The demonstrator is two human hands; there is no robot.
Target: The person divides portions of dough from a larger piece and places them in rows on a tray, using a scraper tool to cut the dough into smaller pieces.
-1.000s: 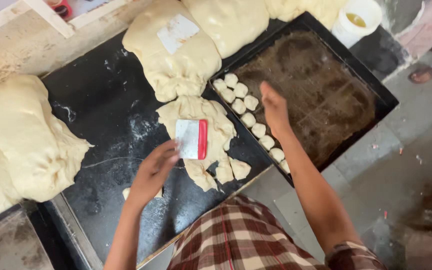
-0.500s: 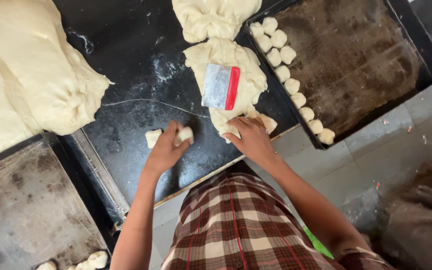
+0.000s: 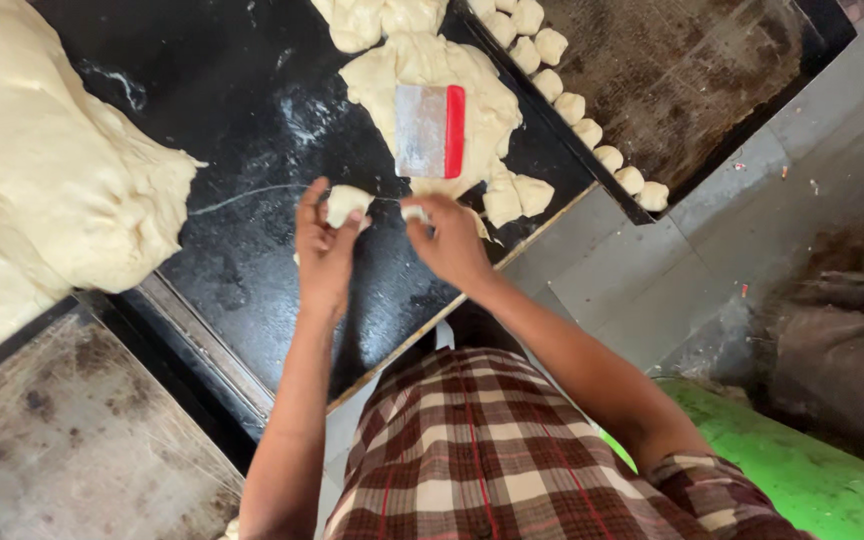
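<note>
Pale, soft dough is sitting in both hands now: the left hand (image 3: 324, 245) is curling its fingers around a small dough lump (image 3: 346, 204), and the right hand (image 3: 450, 243) is pinching a smaller dough bit (image 3: 414, 213) between thumb and fingertips. Half a second ago the left hand was resting on pieces lying on the black worktop (image 3: 252, 120) and the right was reaching into the cut pile; now both are lifting their pieces just above the surface and coming close together, nearly touching. That suggests a portion is being made up to size by adding the small bit to the lump.

Just beyond the hands, a flattened dough slab (image 3: 432, 80) is lying with a metal scraper (image 3: 430, 131), red along one edge, resting untouched on top. Cut chunks (image 3: 517, 195) are lying beside it. Further right, a dark baking tray (image 3: 712, 80) is holding a row of dough balls (image 3: 592, 130) along its near edge. A large dough mass (image 3: 42, 190) is spreading at the far left.
</note>
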